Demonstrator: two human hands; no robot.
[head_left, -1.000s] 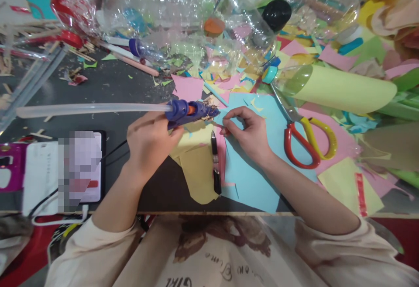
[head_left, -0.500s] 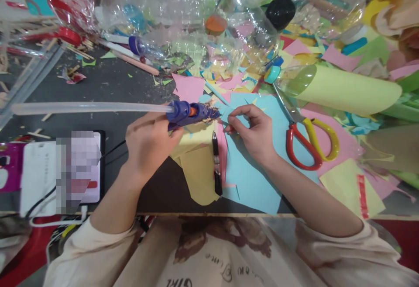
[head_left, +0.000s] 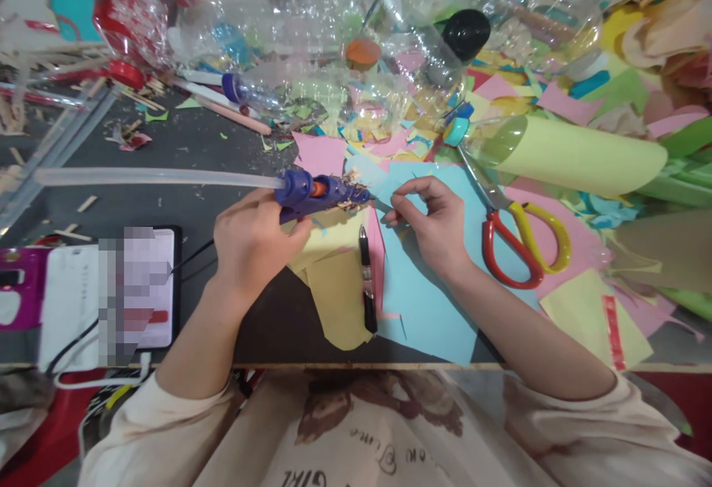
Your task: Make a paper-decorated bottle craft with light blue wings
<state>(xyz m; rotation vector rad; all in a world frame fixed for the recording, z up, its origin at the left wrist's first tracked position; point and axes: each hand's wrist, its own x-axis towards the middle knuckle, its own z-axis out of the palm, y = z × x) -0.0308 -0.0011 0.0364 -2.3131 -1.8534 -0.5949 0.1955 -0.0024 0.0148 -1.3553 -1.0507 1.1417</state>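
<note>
Moved: my right hand [head_left: 437, 227], slightly farther from the nozzle [head_left: 366, 195]. Item one: blue glue gun [head_left: 297, 189], my left fingers [head_left: 245, 209] wrapped round its grip, over the dark table [head_left: 272, 316]. Item two: thin greyish strip [head_left: 382, 205], material unclear, pinched by my right thumb and forefinger beside the nozzle. Handling, as I judge: gun steady, strip taut, glue sparing, fingertips clear of likely heat.

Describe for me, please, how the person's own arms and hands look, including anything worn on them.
The left hand and right hand are both ungloved. Loose, pale cream sleeves end near the elbows, leaving the forearms uncovered.
</note>
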